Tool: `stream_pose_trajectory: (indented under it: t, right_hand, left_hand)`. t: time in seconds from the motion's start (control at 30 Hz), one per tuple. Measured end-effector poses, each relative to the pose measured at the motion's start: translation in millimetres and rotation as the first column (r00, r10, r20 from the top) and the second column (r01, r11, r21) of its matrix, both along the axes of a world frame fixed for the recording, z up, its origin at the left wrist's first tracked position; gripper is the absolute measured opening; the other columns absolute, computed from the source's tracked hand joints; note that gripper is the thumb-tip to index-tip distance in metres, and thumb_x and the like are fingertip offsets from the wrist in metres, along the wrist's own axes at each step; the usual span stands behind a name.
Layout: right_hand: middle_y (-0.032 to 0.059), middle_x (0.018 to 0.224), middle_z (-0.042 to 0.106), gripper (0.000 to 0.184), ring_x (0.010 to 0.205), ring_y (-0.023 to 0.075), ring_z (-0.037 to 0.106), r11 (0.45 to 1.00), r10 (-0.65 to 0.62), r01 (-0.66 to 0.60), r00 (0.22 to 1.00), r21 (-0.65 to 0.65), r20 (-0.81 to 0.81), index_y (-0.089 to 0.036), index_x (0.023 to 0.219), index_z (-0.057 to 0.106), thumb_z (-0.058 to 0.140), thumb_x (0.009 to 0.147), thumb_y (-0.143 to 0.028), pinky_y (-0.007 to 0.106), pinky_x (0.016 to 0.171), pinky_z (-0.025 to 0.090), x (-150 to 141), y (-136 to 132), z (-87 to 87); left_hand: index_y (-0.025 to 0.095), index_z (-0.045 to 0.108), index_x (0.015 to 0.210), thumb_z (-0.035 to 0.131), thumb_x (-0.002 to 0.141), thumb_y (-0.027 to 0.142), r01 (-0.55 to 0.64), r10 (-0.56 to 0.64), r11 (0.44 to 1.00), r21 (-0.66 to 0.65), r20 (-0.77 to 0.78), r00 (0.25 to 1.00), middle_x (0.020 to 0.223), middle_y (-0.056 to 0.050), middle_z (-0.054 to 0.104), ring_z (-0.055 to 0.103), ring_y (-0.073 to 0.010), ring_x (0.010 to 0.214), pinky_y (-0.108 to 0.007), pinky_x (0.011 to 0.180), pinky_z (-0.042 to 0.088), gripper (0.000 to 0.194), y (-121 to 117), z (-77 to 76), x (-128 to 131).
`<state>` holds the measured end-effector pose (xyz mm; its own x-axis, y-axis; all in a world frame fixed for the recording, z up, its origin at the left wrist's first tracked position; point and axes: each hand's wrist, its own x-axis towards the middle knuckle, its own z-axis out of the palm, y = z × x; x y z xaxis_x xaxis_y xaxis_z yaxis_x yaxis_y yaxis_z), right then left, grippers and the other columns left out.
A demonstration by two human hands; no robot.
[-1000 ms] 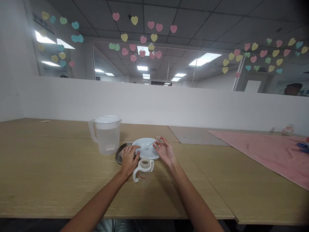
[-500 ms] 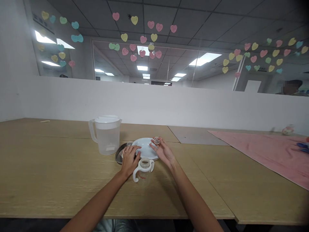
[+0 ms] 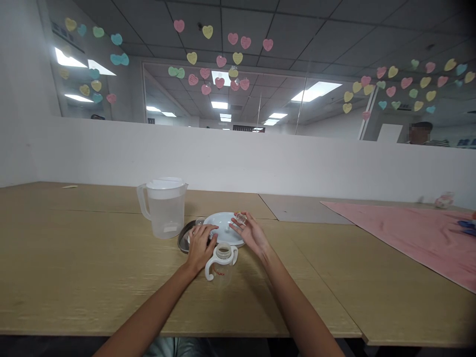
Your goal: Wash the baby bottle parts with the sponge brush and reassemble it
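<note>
My right hand (image 3: 253,235) is raised over the right side of a white oval dish (image 3: 219,220), its fingertips closed on a small clear round bottle part (image 3: 241,217). Fingers stretched and slightly curved, my left hand (image 3: 201,245) hovers or rests over a dark metal tray (image 3: 182,242); whether it touches anything is hidden. Behind its fingers a clear rounded piece (image 3: 200,221) shows in part. Between my wrists stands a clear baby bottle (image 3: 222,270), upright and uncapped, with a white two-handled ring (image 3: 211,260) around its neck.
A lidded clear pitcher (image 3: 167,210) stands left of the tray. On the right lie a pink cloth (image 3: 401,230) and a blue item (image 3: 466,225) at the edge. A small jar-like object (image 3: 444,200) sits at the back right. A person's head (image 3: 420,133) shows behind the glass.
The small clear part has turned in my right fingers, showing another side. My left hand and the bottle keep their places. The person behind the glass has shifted left.
</note>
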<state>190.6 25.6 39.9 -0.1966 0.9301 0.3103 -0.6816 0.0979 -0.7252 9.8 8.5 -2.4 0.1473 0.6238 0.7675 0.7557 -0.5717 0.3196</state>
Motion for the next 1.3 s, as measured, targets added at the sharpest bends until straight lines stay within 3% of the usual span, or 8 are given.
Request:
stream_pose_trajectory:
  t: [0.17, 0.33, 0.5, 0.8, 1.07, 1.2, 1.3]
  right_hand:
    - [0.0010, 0.085, 0.065, 0.016, 0.082, 0.0150, 0.059, 0.994, -0.102, 0.102, 0.995, 0.025, 0.004, -0.020, 0.069, 0.064, 0.072, 0.065, -0.033, 0.032, 0.088, 0.043, -5, 2, -0.1]
    - [0.0031, 0.089, 0.066, 0.017, 0.084, 0.0180, 0.061, 0.998, -0.041, 0.040, 0.999, -0.042, -0.017, -0.020, 0.072, 0.066, 0.068, 0.064, -0.035, 0.035, 0.090, 0.043, -3, 4, -0.5]
    - [0.0040, 0.091, 0.065, 0.011, 0.086, 0.0178, 0.060, 0.990, -0.142, 0.140, 0.983, 0.027, 0.118, -0.019, 0.069, 0.065, 0.070, 0.061, -0.025, 0.036, 0.092, 0.041, -5, 3, -1.3]
    - [0.0009, 0.085, 0.060, 0.025, 0.088, 0.0164, 0.057, 0.989, -0.138, 0.130, 0.982, 0.066, 0.131, -0.021, 0.067, 0.054, 0.073, 0.061, -0.036, 0.036, 0.088, 0.042, -8, 7, -8.7]
    - [-0.0005, 0.085, 0.055, 0.022, 0.087, 0.0123, 0.050, 0.978, -0.186, 0.150, 0.939, 0.142, 0.289, -0.022, 0.068, 0.056, 0.069, 0.065, -0.040, 0.027, 0.081, 0.043, -6, 2, -7.6]
    - [0.0003, 0.089, 0.058, 0.022, 0.088, 0.0130, 0.054, 0.983, -0.139, 0.090, 0.932, 0.159, 0.334, -0.023, 0.081, 0.063, 0.069, 0.066, -0.038, 0.029, 0.088, 0.042, -7, 4, -10.2]
    - [-0.0002, 0.093, 0.061, 0.038, 0.091, 0.0133, 0.057, 0.982, -0.163, 0.118, 0.925, 0.147, 0.344, -0.028, 0.104, 0.061, 0.069, 0.067, -0.036, 0.032, 0.094, 0.039, -9, 9, -15.1]
  left_hand:
    - [0.024, 0.057, 0.101, 0.038, 0.088, 0.031, 0.010, -0.010, 1.000, -0.006, -0.001, 1.000, 0.104, -0.003, 0.062, 0.051, -0.0212, 0.101, -0.042, 0.092, 0.029, 0.023, 1, -0.4, 0]
    - [0.024, 0.057, 0.099, 0.039, 0.088, 0.031, 0.020, -0.020, 1.000, -0.002, -0.008, 1.000, 0.103, -0.003, 0.062, 0.051, -0.0210, 0.101, -0.042, 0.092, 0.028, 0.022, 1, -1.2, 0]
    - [0.024, 0.057, 0.099, 0.039, 0.088, 0.030, 0.021, -0.021, 1.000, -0.010, -0.011, 1.000, 0.104, -0.002, 0.062, 0.051, -0.0206, 0.101, -0.042, 0.094, 0.027, 0.022, 1, -1.0, 0]
    - [0.024, 0.057, 0.099, 0.038, 0.089, 0.031, 0.017, -0.017, 1.000, -0.024, -0.016, 1.000, 0.103, -0.003, 0.062, 0.050, -0.0210, 0.102, -0.042, 0.094, 0.027, 0.023, 0, -0.2, 0]
    - [0.025, 0.058, 0.100, 0.039, 0.088, 0.031, 0.007, -0.007, 1.000, -0.013, -0.023, 1.000, 0.104, -0.003, 0.063, 0.051, -0.0208, 0.102, -0.043, 0.095, 0.027, 0.023, 2, -2.4, 0]
    - [0.024, 0.058, 0.101, 0.038, 0.089, 0.030, 0.008, -0.008, 1.000, -0.016, -0.015, 1.000, 0.104, -0.003, 0.062, 0.051, -0.0208, 0.102, -0.042, 0.094, 0.028, 0.024, 1, -1.4, -1]
    - [0.025, 0.057, 0.101, 0.037, 0.089, 0.031, 0.007, -0.007, 1.000, -0.015, 0.001, 1.000, 0.103, -0.002, 0.063, 0.052, -0.0204, 0.100, -0.042, 0.094, 0.028, 0.025, 1, -0.2, -1]
